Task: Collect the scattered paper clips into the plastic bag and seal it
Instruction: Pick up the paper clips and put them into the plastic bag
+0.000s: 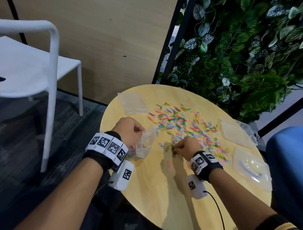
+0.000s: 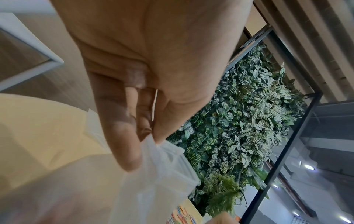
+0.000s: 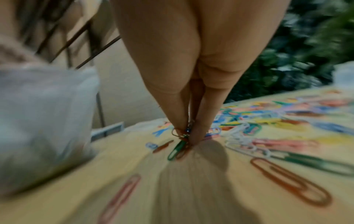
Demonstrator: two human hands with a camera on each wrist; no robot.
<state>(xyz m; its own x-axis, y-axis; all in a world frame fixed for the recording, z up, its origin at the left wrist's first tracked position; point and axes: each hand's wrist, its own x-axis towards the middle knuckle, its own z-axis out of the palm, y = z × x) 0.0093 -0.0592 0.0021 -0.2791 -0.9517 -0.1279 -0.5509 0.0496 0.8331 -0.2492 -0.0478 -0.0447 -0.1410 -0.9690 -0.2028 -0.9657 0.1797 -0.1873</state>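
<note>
**Pinching clips beside the open bag**

Our right hand fingertips close together on a few paper clips, a green one among them. Just left of them, our left hand pinches the clear plastic bag by its rim. Scattered clips lie beyond our fingers on the round table.

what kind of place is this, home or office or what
Probably an office lounge or break area rather than a home. A small round wooden table stands on grey carpet tile, beside a white plastic chair, with a black-framed wall of artificial foliage and wood-look panelling behind.
</note>
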